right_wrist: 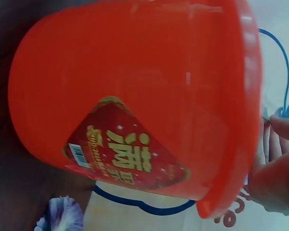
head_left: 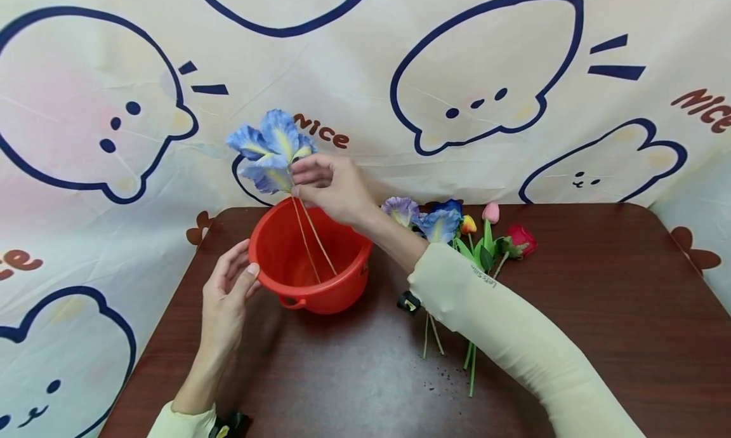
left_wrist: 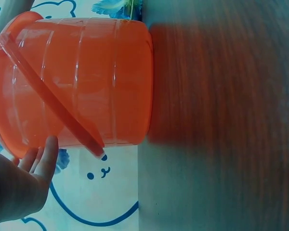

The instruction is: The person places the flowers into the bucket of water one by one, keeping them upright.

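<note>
A red plastic bucket stands upright on the table, its mouth tilted towards me in the head view. My left hand touches the left side of its rim with thumb and fingers, which lie against the outer wall in the left wrist view. Over the bucket, my right hand pinches artificial blue irises just under their blossoms. Two thin stems run down inside the bucket. The right wrist view is mostly filled by the bucket's wall and its diamond label; the pinch is partly hidden there.
Right of the bucket lie more artificial flowers: a purple iris, a blue iris, a pink tulip, a yellow-red tulip and a red rose. My right sleeve covers part of their stems. A printed cloth hangs behind the brown table.
</note>
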Demonstrator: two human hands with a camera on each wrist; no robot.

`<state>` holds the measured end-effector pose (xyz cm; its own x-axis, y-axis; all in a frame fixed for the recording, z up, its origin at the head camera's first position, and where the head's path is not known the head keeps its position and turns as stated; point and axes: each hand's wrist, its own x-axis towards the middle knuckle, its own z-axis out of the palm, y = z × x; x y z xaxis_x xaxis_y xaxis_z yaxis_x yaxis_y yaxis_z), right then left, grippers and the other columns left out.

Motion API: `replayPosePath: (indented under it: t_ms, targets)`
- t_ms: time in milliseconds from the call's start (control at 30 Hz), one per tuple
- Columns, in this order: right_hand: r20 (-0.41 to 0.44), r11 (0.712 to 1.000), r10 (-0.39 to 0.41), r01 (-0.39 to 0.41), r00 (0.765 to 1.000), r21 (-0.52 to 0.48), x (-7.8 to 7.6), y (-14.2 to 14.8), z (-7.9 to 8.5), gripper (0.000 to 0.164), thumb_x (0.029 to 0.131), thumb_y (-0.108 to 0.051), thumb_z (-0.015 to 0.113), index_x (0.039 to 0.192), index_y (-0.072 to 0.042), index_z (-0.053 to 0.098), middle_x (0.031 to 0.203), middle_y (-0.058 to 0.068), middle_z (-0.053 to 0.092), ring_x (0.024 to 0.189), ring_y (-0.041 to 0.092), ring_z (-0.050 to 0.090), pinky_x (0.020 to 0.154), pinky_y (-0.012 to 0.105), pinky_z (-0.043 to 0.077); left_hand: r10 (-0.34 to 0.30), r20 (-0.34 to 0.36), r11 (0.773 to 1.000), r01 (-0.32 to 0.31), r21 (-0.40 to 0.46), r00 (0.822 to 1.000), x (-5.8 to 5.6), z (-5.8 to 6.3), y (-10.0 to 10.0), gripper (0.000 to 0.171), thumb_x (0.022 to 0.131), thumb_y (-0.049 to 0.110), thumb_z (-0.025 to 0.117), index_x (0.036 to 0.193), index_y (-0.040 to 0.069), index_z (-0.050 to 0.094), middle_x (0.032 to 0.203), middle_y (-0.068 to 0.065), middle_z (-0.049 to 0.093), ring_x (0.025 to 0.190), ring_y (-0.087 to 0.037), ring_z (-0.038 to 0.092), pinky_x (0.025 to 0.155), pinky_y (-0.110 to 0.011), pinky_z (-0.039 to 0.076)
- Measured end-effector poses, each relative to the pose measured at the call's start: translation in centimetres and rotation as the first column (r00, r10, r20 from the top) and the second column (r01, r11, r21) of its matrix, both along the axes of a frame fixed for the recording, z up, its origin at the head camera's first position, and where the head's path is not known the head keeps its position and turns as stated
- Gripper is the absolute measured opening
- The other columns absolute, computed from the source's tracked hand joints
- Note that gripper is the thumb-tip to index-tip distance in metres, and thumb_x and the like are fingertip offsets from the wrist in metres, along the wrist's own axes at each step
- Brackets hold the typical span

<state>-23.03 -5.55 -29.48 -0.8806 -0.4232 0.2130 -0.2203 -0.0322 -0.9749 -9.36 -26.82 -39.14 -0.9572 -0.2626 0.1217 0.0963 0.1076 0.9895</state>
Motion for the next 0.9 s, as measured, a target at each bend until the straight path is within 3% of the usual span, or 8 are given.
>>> replayPosePath:
  t_ms: [167,333,533,900]
  targets:
    - [0.033,0.995,0.085,-0.087,0.996,0.045,-0.2,-0.7,-0.7,0.036,0.096,0.002,0.076,0.132,0.001,0.071,0.124,0.021,0.076,0.103,0.024,0.079,0.085,0.032,0.068,-0.001,-0.005,1.0,0.001,0.012,1.0,0.0,-0.1,0.0,0.048,0.109,0.015,0.061,0.156,0.012,0.052,0.137,0.0,0.067,0.119,-0.01,0.069,0.092,-0.018,0.062]
    - [0.07,0.991,0.13,-0.132,0.989,0.036,-0.6,-1.4,-1.3,0.035,0.097,0.001,0.076,0.131,0.003,0.07,0.123,0.022,0.077,0.103,0.029,0.079,0.084,0.034,0.068,-0.005,-0.007,1.0,0.005,0.004,1.0,-0.1,-0.1,-0.1,0.048,0.11,0.015,0.06,0.157,0.012,0.051,0.137,0.001,0.066,0.119,-0.01,0.069,0.092,-0.018,0.062]
    - [0.087,0.987,0.15,-0.154,0.985,0.046,-0.8,-2.1,-2.1,0.03,0.098,0.001,0.075,0.128,0.003,0.072,0.119,0.024,0.077,0.109,0.042,0.077,0.082,0.034,0.068,-0.008,-0.01,1.0,0.008,-0.002,1.0,-0.1,-0.2,-0.1,0.049,0.11,0.014,0.06,0.157,0.012,0.05,0.137,0.001,0.066,0.12,-0.011,0.069,0.092,-0.018,0.062]
    - [0.115,0.983,0.134,-0.146,0.984,0.108,-0.6,-3.1,-3.2,0.026,0.097,0.002,0.076,0.122,0.001,0.073,0.116,0.021,0.077,0.106,0.041,0.078,0.079,0.033,0.069,-0.01,-0.009,1.0,0.01,0.003,1.0,-0.1,-0.1,-0.1,0.05,0.109,0.015,0.061,0.157,0.011,0.05,0.141,0.0,0.064,0.123,-0.013,0.068,0.092,-0.019,0.062]
